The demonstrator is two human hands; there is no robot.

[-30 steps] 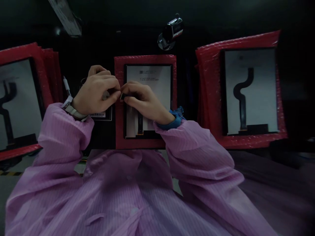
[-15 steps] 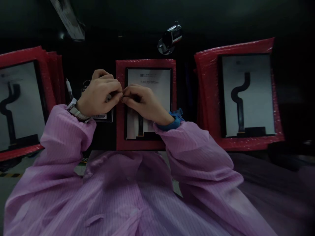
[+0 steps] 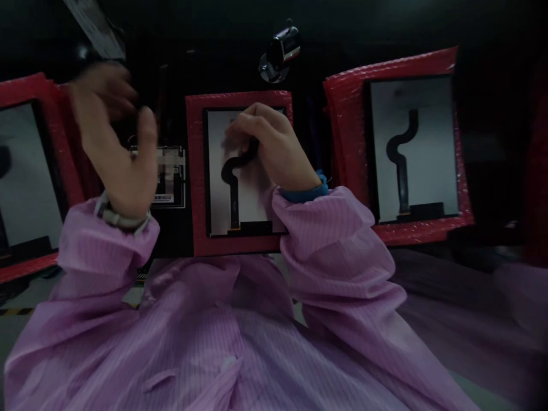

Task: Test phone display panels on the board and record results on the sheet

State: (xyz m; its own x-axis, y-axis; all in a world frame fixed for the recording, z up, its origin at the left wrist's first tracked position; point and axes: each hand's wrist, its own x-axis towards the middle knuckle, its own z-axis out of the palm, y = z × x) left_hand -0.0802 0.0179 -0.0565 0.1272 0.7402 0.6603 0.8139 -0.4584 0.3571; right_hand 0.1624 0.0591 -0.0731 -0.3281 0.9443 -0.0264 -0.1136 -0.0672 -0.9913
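Observation:
A display panel [image 3: 218, 200] lies on a red bubble-wrap sheet [image 3: 199, 228] in front of me. A black flex cable [image 3: 234, 197] curves up from its lower edge, and its upper end runs under my right hand [image 3: 274, 134]. That hand is over the panel with fingers bent down and drawn together; their tips are blurred, so what they hold is hidden. To the left, my left hand [image 3: 117, 142] is raised and smeared by motion, thumb apart from the fingers, nothing visible in it. A small black device with a label [image 3: 169, 177] sits just right of it.
On the right, another panel [image 3: 428, 165] rests on stacked red bubble wrap [image 3: 351, 142]. A similar panel [image 3: 29, 171] is at the far left, on red wrapping. Behind the middle panel stands a shiny metal fixture [image 3: 280, 51]. A pale bar [image 3: 96, 25] slants across the upper left.
My hands were together over the panel's left edge and have parted. The left went up and left and opened; the right moved up and right over the panel. The view has shifted slightly.

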